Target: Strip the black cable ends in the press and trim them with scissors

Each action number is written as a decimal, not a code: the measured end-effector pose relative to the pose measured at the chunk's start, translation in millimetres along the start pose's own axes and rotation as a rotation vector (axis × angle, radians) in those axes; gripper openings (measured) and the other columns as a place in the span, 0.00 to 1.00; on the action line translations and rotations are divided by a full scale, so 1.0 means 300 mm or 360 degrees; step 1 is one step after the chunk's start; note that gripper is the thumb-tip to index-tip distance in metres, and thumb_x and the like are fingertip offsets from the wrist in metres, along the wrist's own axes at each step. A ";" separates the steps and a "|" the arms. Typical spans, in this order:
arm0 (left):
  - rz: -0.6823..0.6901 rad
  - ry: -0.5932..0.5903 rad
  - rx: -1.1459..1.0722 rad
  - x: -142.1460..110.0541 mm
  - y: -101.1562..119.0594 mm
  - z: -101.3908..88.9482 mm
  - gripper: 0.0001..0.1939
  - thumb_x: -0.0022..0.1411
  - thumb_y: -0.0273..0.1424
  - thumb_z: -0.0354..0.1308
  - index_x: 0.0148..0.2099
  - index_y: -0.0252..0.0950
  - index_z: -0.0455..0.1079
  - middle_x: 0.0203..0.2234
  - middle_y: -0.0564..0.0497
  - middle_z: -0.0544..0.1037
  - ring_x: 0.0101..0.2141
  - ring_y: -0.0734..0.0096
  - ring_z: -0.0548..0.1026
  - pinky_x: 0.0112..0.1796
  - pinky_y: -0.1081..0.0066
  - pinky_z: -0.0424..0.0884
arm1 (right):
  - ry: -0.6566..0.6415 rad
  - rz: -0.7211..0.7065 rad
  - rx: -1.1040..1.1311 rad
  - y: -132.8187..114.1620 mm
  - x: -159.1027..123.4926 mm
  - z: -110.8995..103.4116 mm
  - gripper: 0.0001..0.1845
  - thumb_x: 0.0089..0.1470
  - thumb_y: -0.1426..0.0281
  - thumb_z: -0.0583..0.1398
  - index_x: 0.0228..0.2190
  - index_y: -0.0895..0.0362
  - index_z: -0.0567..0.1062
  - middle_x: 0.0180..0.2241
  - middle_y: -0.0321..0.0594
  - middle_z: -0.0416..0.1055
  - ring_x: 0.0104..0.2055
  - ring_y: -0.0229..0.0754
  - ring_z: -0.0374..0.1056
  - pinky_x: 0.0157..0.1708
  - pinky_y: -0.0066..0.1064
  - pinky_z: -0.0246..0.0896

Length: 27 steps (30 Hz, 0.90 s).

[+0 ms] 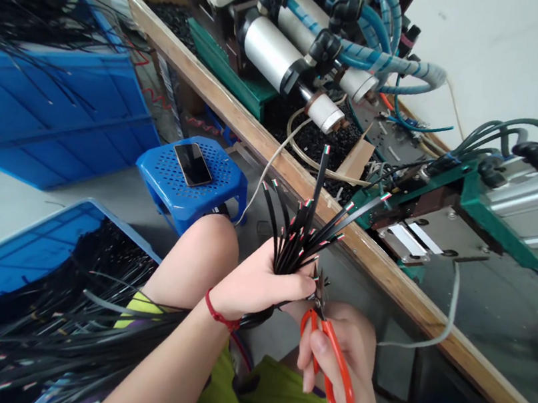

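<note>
A bundle of black cables (pixel 293 242) is gripped in my left hand (pixel 270 279), which wears a red string bracelet. The cable ends fan out upward and show small red, white and green wire tips. My right hand (pixel 335 349) has its fingers through the red handles of a pair of scissors (pixel 340 380). The scissor blades are beside my left thumb, close to the lower edge of the bundle. Whether a cable lies between the blades is too small to tell. Behind my left wrist the lower part of the bundle is partly hidden.
A blue stool (pixel 223 171) bears a phone (pixel 192 164). Left are a blue crate (pixel 107 96) and a blue bin (pixel 40 241), both with black cables. Ahead runs a wood-edged bench (pixel 299 169) with pneumatic cylinders (pixel 271 50), blue hoses (pixel 376 59) and black scraps. A green-framed machine (pixel 492 214) stands right.
</note>
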<state>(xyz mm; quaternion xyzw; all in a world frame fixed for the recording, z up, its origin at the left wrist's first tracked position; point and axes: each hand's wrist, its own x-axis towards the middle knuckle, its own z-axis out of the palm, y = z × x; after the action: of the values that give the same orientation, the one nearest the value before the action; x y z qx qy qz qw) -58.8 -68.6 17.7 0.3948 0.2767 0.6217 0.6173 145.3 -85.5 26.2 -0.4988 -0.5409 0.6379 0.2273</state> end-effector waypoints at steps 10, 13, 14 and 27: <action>0.0016 0.0006 0.0026 0.004 -0.006 -0.001 0.24 0.61 0.34 0.74 0.22 0.40 0.62 0.18 0.58 0.63 0.22 0.76 0.59 0.25 0.69 0.55 | -0.0037 0.0027 0.0029 -0.006 -0.001 0.009 0.42 0.55 0.32 0.73 0.21 0.59 0.77 0.19 0.34 0.67 0.18 0.30 0.64 0.21 0.22 0.53; 0.0016 0.0003 0.0014 0.005 -0.010 0.000 0.24 0.61 0.33 0.74 0.23 0.40 0.62 0.17 0.59 0.63 0.22 0.76 0.59 0.25 0.70 0.55 | -0.0032 0.0024 0.0023 -0.014 -0.003 0.012 0.42 0.56 0.32 0.73 0.21 0.58 0.76 0.19 0.33 0.67 0.18 0.29 0.64 0.21 0.21 0.55; 0.0019 0.0003 0.0011 0.004 -0.011 -0.001 0.24 0.61 0.33 0.74 0.23 0.40 0.62 0.17 0.59 0.63 0.22 0.77 0.59 0.25 0.70 0.55 | -0.0028 0.0026 0.0027 -0.015 -0.004 0.013 0.42 0.55 0.32 0.73 0.21 0.58 0.76 0.19 0.33 0.67 0.18 0.30 0.64 0.21 0.21 0.55; -0.0007 0.0008 0.0036 -0.002 -0.006 -0.001 0.23 0.61 0.33 0.73 0.23 0.40 0.62 0.17 0.58 0.64 0.22 0.75 0.59 0.26 0.68 0.56 | -0.0057 -0.0011 -0.0006 -0.001 -0.002 -0.002 0.40 0.58 0.34 0.72 0.21 0.57 0.76 0.19 0.33 0.66 0.18 0.32 0.64 0.20 0.24 0.56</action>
<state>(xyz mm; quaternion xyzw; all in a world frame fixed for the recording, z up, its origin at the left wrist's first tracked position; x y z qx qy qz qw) -58.2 -69.1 15.9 0.3997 0.2863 0.6180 0.6135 145.9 -85.8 26.6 -0.4859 -0.5479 0.6449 0.2187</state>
